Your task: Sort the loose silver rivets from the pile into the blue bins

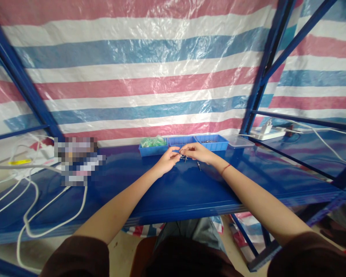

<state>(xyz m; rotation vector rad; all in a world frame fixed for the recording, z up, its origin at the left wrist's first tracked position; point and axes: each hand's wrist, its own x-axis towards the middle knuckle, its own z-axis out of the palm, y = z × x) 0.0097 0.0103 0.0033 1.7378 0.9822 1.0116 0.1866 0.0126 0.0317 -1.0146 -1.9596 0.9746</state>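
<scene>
Before the row of blue plastic bins (153,151), the glossy blue desk (184,194) gives room to its front edge; there lies a thin silvery metal pin (199,166); nearer the bins, left hand (169,160) and right hand (200,153) meet, fingers bent, at small silvery metal parts (185,158), likely light, stiff, slippery, best pinched mid-length; exact grip unclear

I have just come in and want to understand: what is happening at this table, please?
A person's left hand and right hand are close together at some small metal pieces over the blue table; what exactly each grip holds is too small to tell. A separate metal piece lies nearer the person. Behind the hands, blue bins stand in a row; the leftmost contains green material.
</scene>
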